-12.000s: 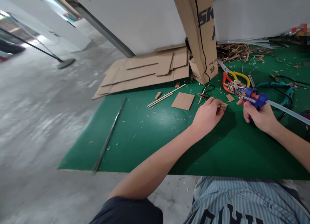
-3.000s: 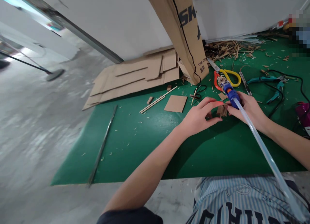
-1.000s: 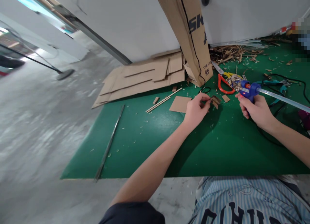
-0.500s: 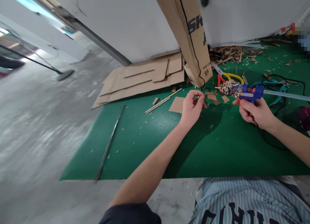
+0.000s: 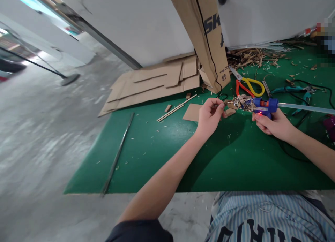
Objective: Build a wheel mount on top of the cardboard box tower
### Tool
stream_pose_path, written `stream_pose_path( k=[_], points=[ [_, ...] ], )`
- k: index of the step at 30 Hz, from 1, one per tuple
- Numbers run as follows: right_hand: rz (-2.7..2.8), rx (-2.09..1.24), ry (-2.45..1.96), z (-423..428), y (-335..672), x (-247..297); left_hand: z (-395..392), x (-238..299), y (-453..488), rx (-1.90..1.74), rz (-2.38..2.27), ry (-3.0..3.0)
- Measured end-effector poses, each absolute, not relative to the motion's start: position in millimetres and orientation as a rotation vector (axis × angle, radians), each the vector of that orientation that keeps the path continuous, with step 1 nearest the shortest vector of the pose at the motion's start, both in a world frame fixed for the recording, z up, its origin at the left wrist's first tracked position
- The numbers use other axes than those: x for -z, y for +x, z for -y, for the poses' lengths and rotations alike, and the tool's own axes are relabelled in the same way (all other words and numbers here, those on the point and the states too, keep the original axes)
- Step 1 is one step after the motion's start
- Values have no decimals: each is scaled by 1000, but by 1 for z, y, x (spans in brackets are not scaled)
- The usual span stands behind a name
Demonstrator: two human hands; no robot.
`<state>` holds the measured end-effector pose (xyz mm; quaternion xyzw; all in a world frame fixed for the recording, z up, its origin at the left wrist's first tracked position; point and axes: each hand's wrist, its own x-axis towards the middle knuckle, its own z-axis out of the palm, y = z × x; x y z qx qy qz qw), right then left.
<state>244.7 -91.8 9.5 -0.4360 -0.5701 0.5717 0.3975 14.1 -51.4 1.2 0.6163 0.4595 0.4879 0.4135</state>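
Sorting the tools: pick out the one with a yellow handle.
The scissors, with one red and one yellow handle; the pliers to their right have teal handles.

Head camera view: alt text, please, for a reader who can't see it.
The right hand holds a blue hot glue gun, its tip tangled in wood shavings, beside the left hand pinching a small brown piece over a green mat. Red-and-yellow scissors and cardboard sheets lie beyond.

Left hand (image 5: 209, 118) raised, fingers (image 5: 217, 103) pinched together; right hand (image 5: 273, 122) curled and closed, palm inward.
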Motion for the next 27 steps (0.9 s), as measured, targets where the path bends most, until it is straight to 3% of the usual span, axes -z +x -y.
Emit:
stream_pose_path(
  k=[27],
  points=[
    [1500,-1409,-1205,91,245,-7,51,-2,13,-1248,-1181,1539]
  ],
)
